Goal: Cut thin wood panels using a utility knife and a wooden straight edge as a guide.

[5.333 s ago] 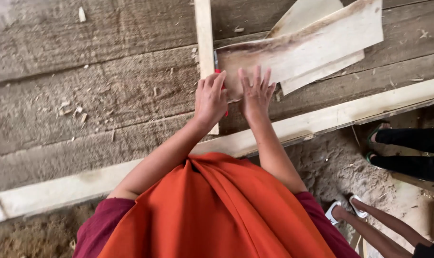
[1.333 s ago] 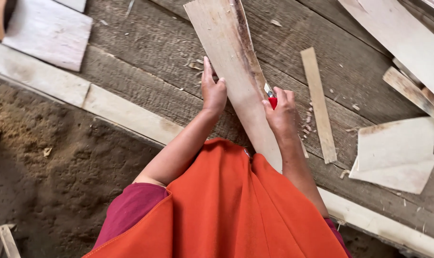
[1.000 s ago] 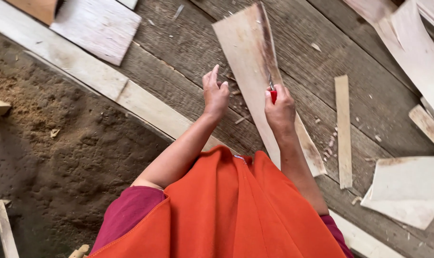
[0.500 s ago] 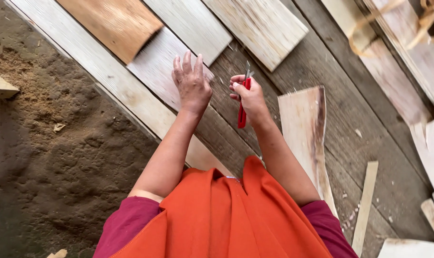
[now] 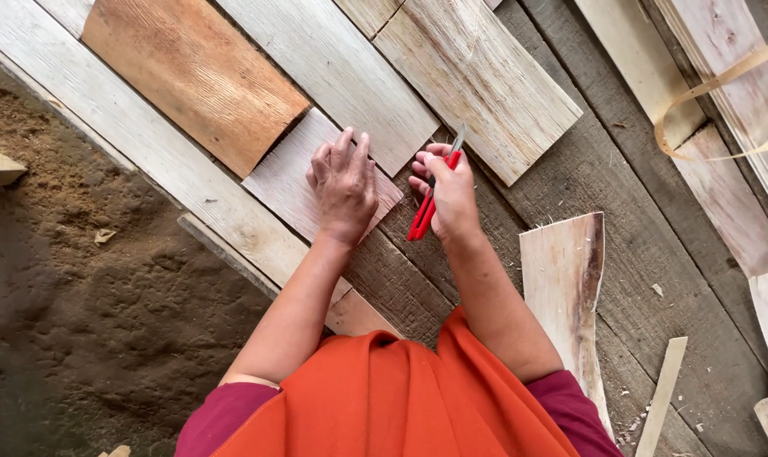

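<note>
— Veneer sheet (image 5: 316, 182), the pale greyish one: where does it lie?

— From the head camera, on the weathered plank floor (image 5: 621, 195), its upper end tucked just beside an orange-brown sheet (image 5: 189, 80) and a long whitish sheet (image 5: 333, 63). A pale board (image 5: 139, 148) runs diagonally along its left edge.

— And the left hand (image 5: 343, 182)?

— Flat on that greyish sheet, palm down, fingers spread and pointing away from the body. It presses on the wood and grasps nothing.

— The right hand (image 5: 447, 195)?

— Closed around a red-handled utility knife (image 5: 435, 195). The handle crosses the palm, and the blade end sticks out past the fingertips toward another light sheet (image 5: 481, 93). This hand sits just beside the left one, near the greyish sheet's right corner. Whether the blade touches wood, I cannot tell.

— What else is about?

— A narrower veneer piece (image 5: 566, 288) with a dark edge lies beside the right forearm. A thin wood strip (image 5: 663, 398) rests lower right, and a curling shaving (image 5: 714, 93) loops over boards at upper right. Brown sawdust-covered ground (image 5: 79, 288) fills the left side. An orange cloth (image 5: 401, 398) covers the person's front.
</note>
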